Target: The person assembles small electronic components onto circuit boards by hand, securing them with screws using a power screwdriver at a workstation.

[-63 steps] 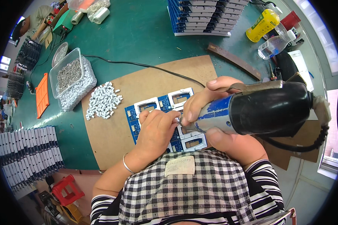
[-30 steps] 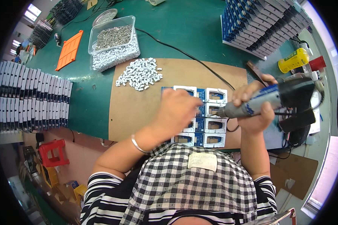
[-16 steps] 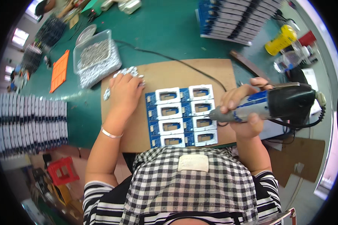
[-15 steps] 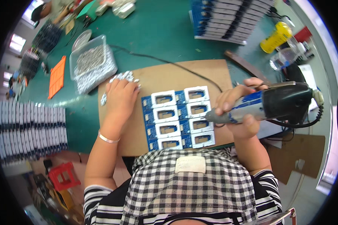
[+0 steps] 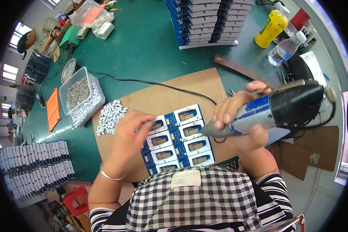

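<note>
Left hand [image 5: 130, 130] moved from white pieces [image 5: 110, 116] to blue boards [image 5: 176, 136].
Its fingers looked pinched, contents unclear; boards lay just rightward, where work apparently shifted. Right hand [image 5: 229, 110] gripped a driver [image 5: 255, 115].

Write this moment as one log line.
right hand: gripping grey-blue cylindrical power tool | left hand: near blue rectangular circuit panel, grasp unclear | nearby: heap of small white parts

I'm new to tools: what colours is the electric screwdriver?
The electric screwdriver is grey and blue with a black rear, clearest in the head view.
</note>
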{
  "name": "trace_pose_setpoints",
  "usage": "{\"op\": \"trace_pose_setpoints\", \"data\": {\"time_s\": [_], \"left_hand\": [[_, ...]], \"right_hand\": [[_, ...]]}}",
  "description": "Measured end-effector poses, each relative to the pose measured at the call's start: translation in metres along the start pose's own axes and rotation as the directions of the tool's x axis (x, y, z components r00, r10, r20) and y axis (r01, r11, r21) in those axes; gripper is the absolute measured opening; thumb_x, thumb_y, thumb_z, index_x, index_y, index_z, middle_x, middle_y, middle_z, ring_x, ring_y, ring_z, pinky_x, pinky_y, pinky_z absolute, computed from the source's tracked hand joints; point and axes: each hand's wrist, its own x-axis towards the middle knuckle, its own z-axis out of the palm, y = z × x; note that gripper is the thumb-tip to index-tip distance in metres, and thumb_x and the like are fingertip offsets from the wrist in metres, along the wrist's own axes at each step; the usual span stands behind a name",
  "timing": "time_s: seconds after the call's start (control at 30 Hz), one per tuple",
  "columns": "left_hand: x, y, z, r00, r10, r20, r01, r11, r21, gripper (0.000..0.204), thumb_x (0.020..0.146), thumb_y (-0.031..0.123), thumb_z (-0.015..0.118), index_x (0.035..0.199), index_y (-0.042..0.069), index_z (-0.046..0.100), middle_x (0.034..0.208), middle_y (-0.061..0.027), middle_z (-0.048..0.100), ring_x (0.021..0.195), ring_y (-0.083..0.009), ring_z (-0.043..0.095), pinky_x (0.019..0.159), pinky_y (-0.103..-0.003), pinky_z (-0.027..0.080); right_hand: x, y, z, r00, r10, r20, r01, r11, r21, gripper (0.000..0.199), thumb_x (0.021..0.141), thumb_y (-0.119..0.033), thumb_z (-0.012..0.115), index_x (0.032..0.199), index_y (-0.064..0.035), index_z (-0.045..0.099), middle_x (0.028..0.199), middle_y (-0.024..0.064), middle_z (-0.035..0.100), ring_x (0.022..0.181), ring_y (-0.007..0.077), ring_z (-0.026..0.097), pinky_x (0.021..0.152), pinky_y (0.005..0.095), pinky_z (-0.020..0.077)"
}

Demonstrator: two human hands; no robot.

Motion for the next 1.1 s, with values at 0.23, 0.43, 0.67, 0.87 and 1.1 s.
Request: {"op": "trace_pose_setpoints", "data": {"time_s": [0.23,0.43,0.67,0.87,1.1], "left_hand": [[-0.013,0.024,0.041,0.982,0.182,0.042,-0.183,0.982,0.035,0.015,0.075,0.003,0.068,0.088,0.01,0.067,0.085,-0.0014,0.065,0.081,-0.0201,0.057,0.078,-0.035,0.035],[-0.033,0.028,0.051,0.979,0.199,0.051,-0.202,0.978,0.06,0.017,0.072,0.005,0.071,0.087,0.012,0.067,0.083,0.0015,0.065,0.078,-0.0168,0.057,0.075,-0.033,0.031],[-0.05,0.038,0.06,0.978,0.202,0.049,-0.206,0.974,0.091,0.016,0.071,0.006,0.074,0.083,0.013,0.068,0.077,0.0037,0.064,0.077,-0.0158,0.055,0.077,-0.034,0.03],[-0.06,0.04,0.07,0.974,0.222,-0.037,-0.213,0.963,0.163,0.015,0.069,0.007,0.075,0.08,0.014,0.068,0.074,0.0043,0.063,0.078,-0.0151,0.054,0.078,-0.034,0.028],[-0.061,0.04,0.074,0.957,0.278,-0.082,-0.252,0.938,0.237,0.018,0.067,0.007,0.075,0.081,0.015,0.067,0.078,0.0041,0.063,0.08,-0.0161,0.053,0.078,-0.034,0.028]], "right_hand": [[0.004,0.002,0.0,0.995,-0.038,-0.089,0.02,0.981,-0.192,0.067,0.083,-0.044,0.056,0.131,-0.0057,0.03,0.071,0.0074,0.054,0.057,0.0209,0.057,0.057,0.0345,0.0487],[-0.016,-0.006,0.003,0.989,-0.009,-0.145,-0.011,0.991,-0.132,0.068,0.083,-0.047,0.052,0.133,-0.0062,0.032,0.072,0.0059,0.054,0.057,0.02,0.057,0.059,0.0355,0.0488],[-0.043,-0.016,0.007,0.982,0.096,-0.163,-0.095,0.995,0.014,0.068,0.08,-0.033,0.065,0.13,-0.0044,0.029,0.079,0.0165,0.057,0.065,0.0277,0.061,0.062,0.0385,0.0522],[-0.054,-0.014,0.01,0.983,0.056,-0.174,-0.076,0.991,-0.114,0.065,0.081,-0.046,0.053,0.132,-0.0105,0.033,0.074,0.0048,0.054,0.058,0.0196,0.057,0.064,0.0378,0.0451],[-0.054,-0.014,0.017,0.983,0.043,-0.179,-0.069,0.988,-0.141,0.064,0.081,-0.046,0.053,0.132,-0.0119,0.034,0.075,0.0046,0.055,0.058,0.0195,0.057,0.062,0.0379,0.0454]]}}
